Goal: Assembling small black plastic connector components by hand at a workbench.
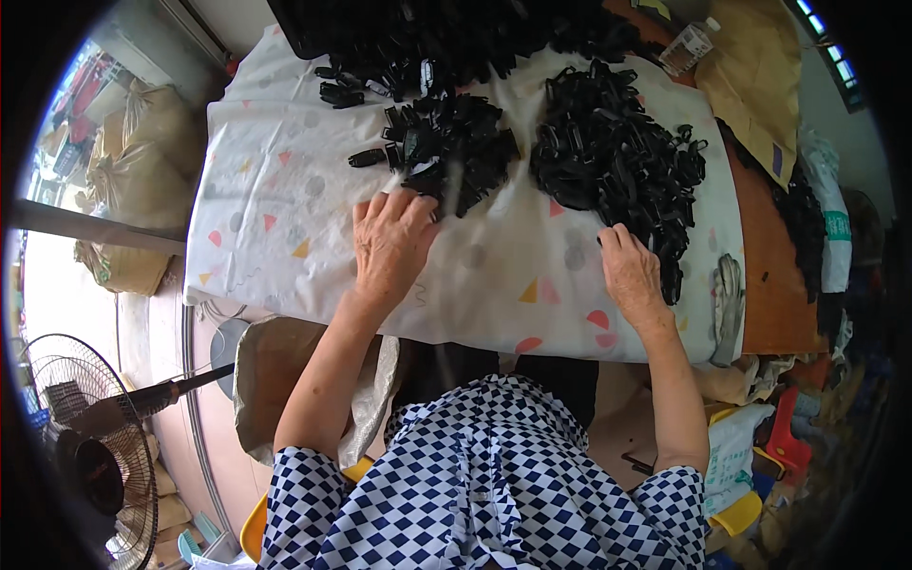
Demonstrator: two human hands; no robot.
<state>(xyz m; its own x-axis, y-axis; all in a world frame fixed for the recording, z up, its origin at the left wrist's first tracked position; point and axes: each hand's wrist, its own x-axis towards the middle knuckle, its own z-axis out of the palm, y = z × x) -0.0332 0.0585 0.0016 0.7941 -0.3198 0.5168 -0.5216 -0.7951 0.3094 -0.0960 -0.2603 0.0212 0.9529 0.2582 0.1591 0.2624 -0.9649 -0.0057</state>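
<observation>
Two heaps of small, glossy black plastic parts lie on a pale patterned tablecloth [275, 199]. My left hand [389, 239] rests palm down at the near edge of the middle heap [456, 142], fingers slightly apart and fingertips against the parts. One loose black part [367, 159] lies just left of that heap. At the near left edge of the larger right heap [617, 152], my right hand [631, 274] has its fingers bent together. A bit of black shows at its fingertips, apparently one of the parts; most of it is hidden by the fingers.
More black parts [456, 38] are massed at the far edge. A plastic bottle [689, 46] and brown paper [750, 85] lie at the far right. Gloves [728, 309] rest at the right edge. An open sack [275, 380] stands below the table's left front; a fan [90, 456] is further left.
</observation>
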